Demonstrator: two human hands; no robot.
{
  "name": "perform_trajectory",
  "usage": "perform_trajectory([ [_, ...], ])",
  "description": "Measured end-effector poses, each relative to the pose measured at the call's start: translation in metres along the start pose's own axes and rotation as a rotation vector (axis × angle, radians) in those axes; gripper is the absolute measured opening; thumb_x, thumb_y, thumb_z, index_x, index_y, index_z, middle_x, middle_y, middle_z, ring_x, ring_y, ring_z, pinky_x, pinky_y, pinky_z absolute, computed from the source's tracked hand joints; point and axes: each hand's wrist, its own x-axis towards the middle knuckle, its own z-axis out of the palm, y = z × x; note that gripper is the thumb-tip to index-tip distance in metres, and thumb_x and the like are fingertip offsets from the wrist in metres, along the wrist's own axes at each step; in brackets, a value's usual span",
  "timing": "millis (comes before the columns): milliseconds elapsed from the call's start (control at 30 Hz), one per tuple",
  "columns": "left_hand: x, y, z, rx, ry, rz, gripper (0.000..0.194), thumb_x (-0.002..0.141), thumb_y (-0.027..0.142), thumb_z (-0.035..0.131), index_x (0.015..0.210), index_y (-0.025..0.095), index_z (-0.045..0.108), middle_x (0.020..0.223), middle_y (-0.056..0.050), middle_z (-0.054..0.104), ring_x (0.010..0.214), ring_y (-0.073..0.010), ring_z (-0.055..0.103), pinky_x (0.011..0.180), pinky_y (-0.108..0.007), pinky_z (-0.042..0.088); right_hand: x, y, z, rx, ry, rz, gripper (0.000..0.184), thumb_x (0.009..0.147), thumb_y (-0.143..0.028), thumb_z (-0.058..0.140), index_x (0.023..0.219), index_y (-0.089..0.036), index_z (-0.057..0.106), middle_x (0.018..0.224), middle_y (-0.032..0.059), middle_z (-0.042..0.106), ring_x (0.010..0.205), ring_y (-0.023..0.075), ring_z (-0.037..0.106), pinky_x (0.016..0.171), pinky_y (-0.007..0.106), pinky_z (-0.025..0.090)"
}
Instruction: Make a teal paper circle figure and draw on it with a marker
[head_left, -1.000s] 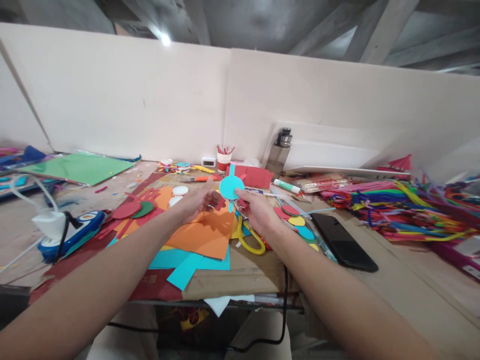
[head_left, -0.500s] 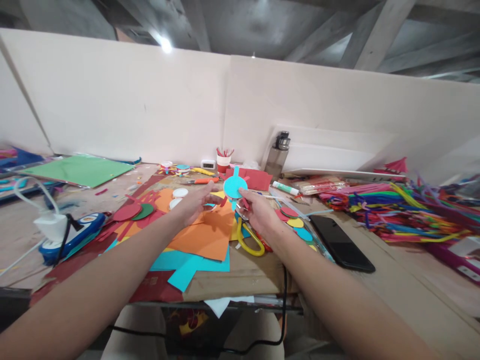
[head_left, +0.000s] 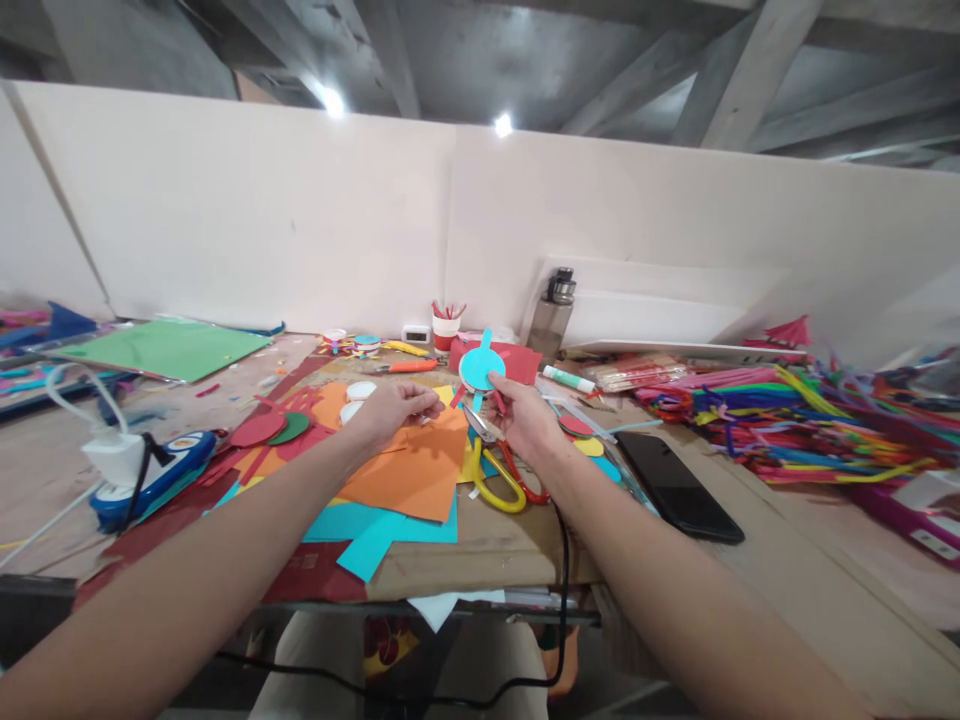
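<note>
With our right hand (head_left: pixel 529 415) we pinch the lower right edge of a blue disc (head_left: pixel 480 368) between thumb and fingers, holding it upright above the counter (head_left: pixel 45 440). Blue strips stick out at its top and bottom. Our left hand (head_left: pixel 409 408) is just beside it, fingers curled nearly closed over the orange paper (head_left: pixel 420 475); we cannot tell whether it grips anything. Below our right hand we see yellow-handled scissors (head_left: pixel 504 507), and behind the disc, red paper (head_left: pixel 529 366). A black phone (head_left: pixel 675 485) lies to the right.
</note>
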Motion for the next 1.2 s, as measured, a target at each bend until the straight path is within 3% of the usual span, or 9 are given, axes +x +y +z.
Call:
perform_trajectory([
  [167,-0.007,0.006,0.005,-0.033,-0.002,0.073,0.039,0.069,0.051,0.07,0.062,0.017,0.05,0.058,0.001,0.051,0.056,-0.0107,0.048,0.058,-0.027,0.037,0.001,0.004,-0.004,-0.034,-0.128,-0.024,0.045,0.059,-0.053,0.081,0.054,-0.021,0.05,0.046,-0.0043,0.042,0.044,0.0084,0.035,0.041,0.025,0.026],
  [300,-0.006,0.005,0.005,0.024,0.048,0.137,0.048,0.075,0.053,0.063,0.052,0.019,0.038,0.048,0.005,0.034,0.049,-0.0095,0.037,0.055,-0.027,0.032,0.0,0.005,-0.004,-0.044,-0.122,-0.045,0.047,0.057,-0.053,0.082,0.053,-0.021,0.048,0.045,-0.0049,0.04,0.043,0.0082,0.034,0.041,0.025,0.024],
  [400,-0.004,0.001,0.004,0.05,0.046,0.112,0.049,0.075,0.059,0.062,0.052,0.017,0.047,0.053,0.001,0.045,0.056,-0.0117,0.045,0.061,-0.028,0.036,-0.001,0.005,-0.001,-0.072,-0.1,-0.042,0.046,0.054,-0.05,0.084,0.053,-0.02,0.048,0.046,-0.0053,0.04,0.044,0.0075,0.034,0.041,0.024,0.024],
  [467,-0.003,0.0,0.004,0.007,0.032,0.06,0.049,0.075,0.063,0.06,0.063,0.016,0.06,0.07,-0.004,0.059,0.071,-0.0148,0.054,0.067,-0.029,0.039,-0.003,0.006,0.0,-0.087,-0.092,-0.039,0.046,0.053,-0.047,0.084,0.053,-0.02,0.048,0.047,-0.0056,0.04,0.045,0.0072,0.035,0.042,0.023,0.025],
  [567,-0.003,0.002,0.007,-0.087,-0.044,-0.025,0.053,0.073,0.067,0.061,0.08,0.015,0.069,0.088,-0.008,0.066,0.084,-0.0176,0.057,0.071,-0.028,0.041,-0.004,0.008,0.002,-0.108,-0.093,-0.028,0.045,0.054,-0.045,0.083,0.054,-0.02,0.047,0.049,-0.0058,0.042,0.047,0.0072,0.037,0.045,0.023,0.029],
  [700,-0.003,0.004,0.012,-0.14,-0.142,-0.044,0.049,0.069,0.062,0.069,0.079,0.014,0.069,0.08,-0.007,0.065,0.074,-0.0146,0.056,0.066,-0.026,0.04,-0.004,0.013,0.004,-0.138,-0.101,0.013,0.04,0.052,-0.045,0.084,0.062,-0.018,0.056,0.054,-0.0052,0.05,0.05,0.007,0.041,0.048,0.023,0.032],
  [933,-0.008,0.005,0.012,-0.106,-0.131,-0.061,0.049,0.072,0.061,0.068,0.078,0.013,0.068,0.075,-0.006,0.063,0.073,-0.0146,0.057,0.064,-0.026,0.04,-0.005,0.012,0.005,-0.064,-0.056,0.105,0.037,0.051,-0.041,0.084,0.064,-0.018,0.058,0.056,-0.0057,0.052,0.054,0.0075,0.045,0.052,0.021,0.036],
  [1200,-0.006,0.005,0.008,-0.076,-0.123,-0.049,0.048,0.069,0.059,0.072,0.075,0.012,0.07,0.078,-0.009,0.067,0.075,-0.0163,0.059,0.069,-0.029,0.042,-0.008,0.012,0.008,-0.103,-0.097,0.04,0.038,0.052,-0.043,0.084,0.059,-0.018,0.056,0.052,-0.0062,0.05,0.05,0.0065,0.043,0.05,0.022,0.034],
])
